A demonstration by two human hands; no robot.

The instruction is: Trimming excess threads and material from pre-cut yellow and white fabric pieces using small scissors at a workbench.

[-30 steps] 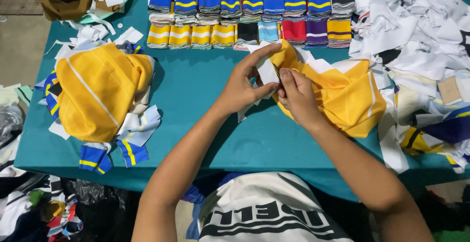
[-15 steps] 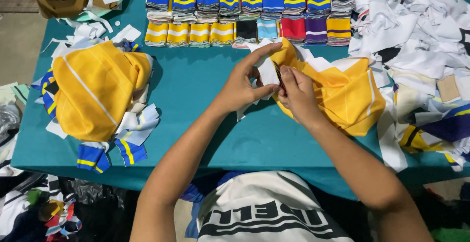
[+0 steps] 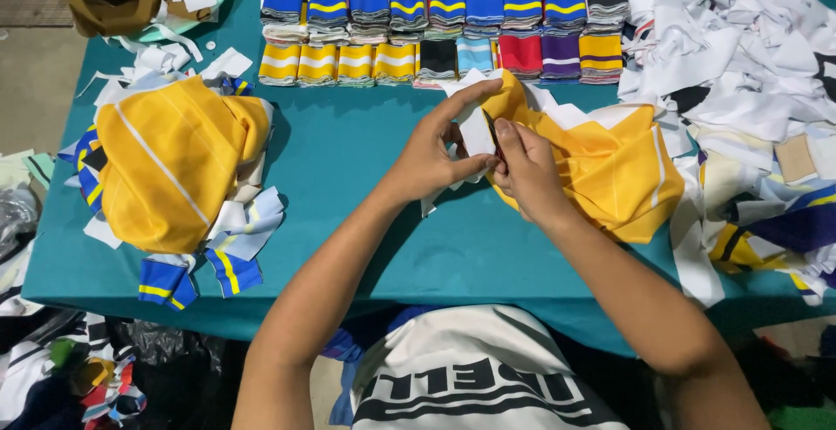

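Note:
My left hand (image 3: 435, 151) pinches a white fabric piece (image 3: 476, 130) at the edge of a yellow garment (image 3: 610, 169) lying on the teal table (image 3: 366, 178). My right hand (image 3: 527, 173) grips the same yellow garment right beside it, the fingertips of both hands meeting at the white piece. The garment is bunched up and spreads to the right of my hands. Something thin and dark shows between my fingers; I cannot tell what it is.
A pile of yellow garments with blue-striped trims (image 3: 174, 178) lies at the left. Rows of folded striped collars (image 3: 435, 21) line the far edge. A heap of white fabric pieces (image 3: 740, 56) fills the right. A green bowl (image 3: 174, 3) with scraps sits at the far left.
Both hands stay on the yellow garment's edge; my left fingers have shifted slightly on the white piece. The piles have not moved.

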